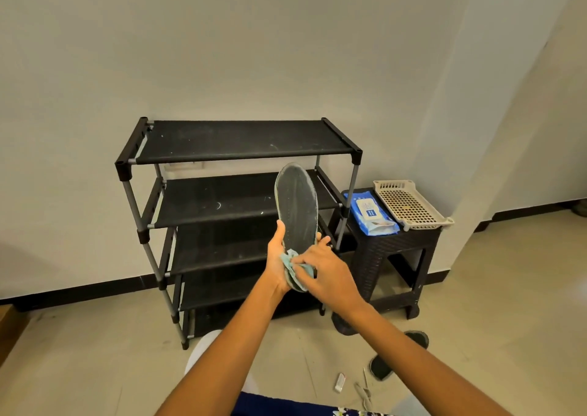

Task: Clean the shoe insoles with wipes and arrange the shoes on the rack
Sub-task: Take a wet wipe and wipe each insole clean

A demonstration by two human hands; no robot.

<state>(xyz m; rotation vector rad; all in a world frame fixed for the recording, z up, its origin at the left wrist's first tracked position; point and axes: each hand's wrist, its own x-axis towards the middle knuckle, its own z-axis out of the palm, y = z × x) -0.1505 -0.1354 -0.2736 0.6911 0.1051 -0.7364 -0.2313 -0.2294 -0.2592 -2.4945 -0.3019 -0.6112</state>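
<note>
Insole (298,206) heel between both hands' fingers (320,241).

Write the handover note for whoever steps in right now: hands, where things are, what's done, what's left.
Left hand grips the heel end of the dark insole, held upright in front of the shoe rack.
Right hand presses a light blue wipe against the insole's lower part.
Wipes pack lies on the black stool, beside a cream basket.
Dark shoes are on the floor to the right.
Done: wiping is under way.
Left: finish the insoles, set the shoes on the rack; no shoes show on its visible shelves.
</note>
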